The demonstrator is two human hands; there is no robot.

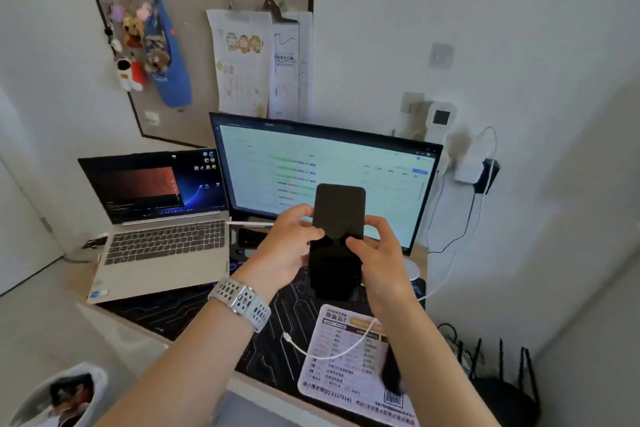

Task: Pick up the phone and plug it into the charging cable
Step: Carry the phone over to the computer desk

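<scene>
Standing upright between left hand [289,246] and right hand [379,253], phone [337,218], long axis vertical

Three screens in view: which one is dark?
The phone, held upright in both hands, left hand and right hand. Its screen is black, while the laptop and the monitor behind it are lit.

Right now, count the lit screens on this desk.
2: the laptop at the left, and the monitor behind the phone, whose own screen is dark. None seem hidden.
</scene>
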